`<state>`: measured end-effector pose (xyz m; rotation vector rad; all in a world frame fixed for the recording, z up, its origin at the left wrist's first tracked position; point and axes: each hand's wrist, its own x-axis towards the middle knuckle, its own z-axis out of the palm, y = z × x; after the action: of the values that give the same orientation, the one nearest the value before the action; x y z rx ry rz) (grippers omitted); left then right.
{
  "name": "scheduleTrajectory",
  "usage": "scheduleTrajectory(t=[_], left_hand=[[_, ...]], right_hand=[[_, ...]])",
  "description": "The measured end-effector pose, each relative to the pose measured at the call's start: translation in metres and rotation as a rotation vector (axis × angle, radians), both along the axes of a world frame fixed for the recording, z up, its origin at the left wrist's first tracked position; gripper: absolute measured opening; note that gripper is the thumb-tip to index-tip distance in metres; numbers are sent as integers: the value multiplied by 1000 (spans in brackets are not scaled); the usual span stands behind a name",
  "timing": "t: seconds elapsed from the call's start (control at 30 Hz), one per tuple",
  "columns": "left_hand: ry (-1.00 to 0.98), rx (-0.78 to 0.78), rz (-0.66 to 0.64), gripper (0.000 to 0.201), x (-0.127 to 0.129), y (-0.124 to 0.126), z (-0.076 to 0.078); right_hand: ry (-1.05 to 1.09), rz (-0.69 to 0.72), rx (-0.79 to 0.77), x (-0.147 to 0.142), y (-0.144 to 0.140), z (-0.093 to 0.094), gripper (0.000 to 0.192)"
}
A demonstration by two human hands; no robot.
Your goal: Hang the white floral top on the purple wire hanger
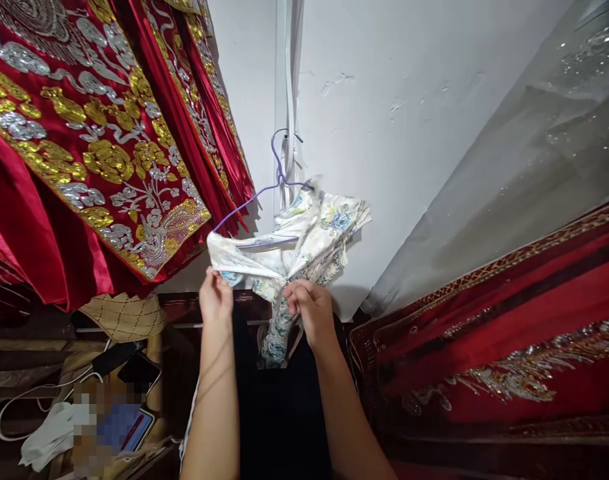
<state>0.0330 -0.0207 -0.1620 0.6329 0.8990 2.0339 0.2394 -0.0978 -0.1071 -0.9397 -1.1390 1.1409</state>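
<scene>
Hands (264,303) pinch floral garment (304,243) on purple hanger (279,173), between red embroidered robes (89,147) and clear plastic (524,167).

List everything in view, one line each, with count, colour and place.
Floral garment: one, white with blue flowers, on the hanger at centre.
Hanger: one, purple, hooked on the wall.
Embroidered garments: several, red with gold and silver, upper left.
Embroidered cloth: one, red with gold trim, lower right.
Plastic cover: one, clear, upper right.
Wall: white, behind.
Phones: two, dark, lower left.
Cable: one, white, lower left.
Left hand: one, gripping the garment's left edge.
Right hand: one, pinching the garment's middle.
</scene>
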Motion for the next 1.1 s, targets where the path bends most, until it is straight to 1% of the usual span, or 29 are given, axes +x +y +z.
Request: scheduleTrajectory(t=[0.07,0.1,0.17,0.2,0.23,0.27,0.3,0.37,0.43,0.47,0.5,0.53,0.57,0.6,0.63,0.67,0.73,0.77,0.8,0.83,0.9,0.93,0.97,1.0,1.03,1.07,1.1], left_hand=[[-37,-83,-47,29,22,-13,-24],[-50,-128,-76,31,32,-19,-32],[-49,-200,-141,37,49,-27,-39],[-37,-221,-166,40,55,-29,-39],[-9,-220,-183,41,61,-31,-36],[34,-194,-192,41,65,-34,-30],[89,-147,-196,39,69,-36,-23],[206,-33,-213,33,77,-44,-2],[280,59,-259,28,84,-56,22],[315,93,-286,27,88,-62,33],[365,122,-316,26,91,-68,44],[432,148,-348,24,93,-73,54],[510,173,-377,23,94,-76,62],[588,198,-394,22,93,-78,69],[657,220,-394,21,90,-77,74],[710,238,-378,20,86,-75,77],[791,251,-333,20,73,-67,78],[823,237,-340,23,65,-63,76],[842,207,-383,28,57,-60,73],[851,165,-457,34,50,-58,68],[871,80,-666,41,36,-60,55],[908,37,-772,41,30,-62,49],[973,3,-856,39,23,-65,42],[1056,-20,-905,36,17,-68,36],[1141,-34,-917,32,10,-71,32],[1211,-42,-883,28,2,-72,28],[1264,-49,-809,24,-6,-72,26]], right_hand=[[107,-61,-60,8,-1,-10,22],[194,-105,-96,14,0,-15,22],[386,-180,-154,31,1,-23,22],[448,-206,-169,41,1,-26,22],[453,-215,-181,51,1,-29,24],[391,-202,-200,61,1,-32,26],[268,-171,-224,69,1,-35,28],[-62,-85,-268,79,1,-39,33],[-308,-62,-228,79,1,-39,33],[-358,-76,-168,75,0,-37,32],[-362,-81,-93,69,-1,-33,31],[-330,-55,-23,61,-2,-27,33],[-279,13,32,53,-3,-21,37],[-225,114,69,44,-4,-15,42],[-182,229,96,36,-4,-9,47],[-159,337,117,29,-5,-3,49],[-202,497,134,19,-3,6,36],[-251,537,127,18,0,10,28],[-301,561,111,18,4,14,22],[-340,568,93,20,9,19,16],[-363,501,96,28,23,31,6],[-350,426,137,34,32,37,5],[-329,327,200,39,42,44,10],[-306,207,268,43,54,50,16],[-286,90,328,47,67,54,23],[-274,-3,363,49,80,56,26],[-280,-49,359,51,93,56,26]])
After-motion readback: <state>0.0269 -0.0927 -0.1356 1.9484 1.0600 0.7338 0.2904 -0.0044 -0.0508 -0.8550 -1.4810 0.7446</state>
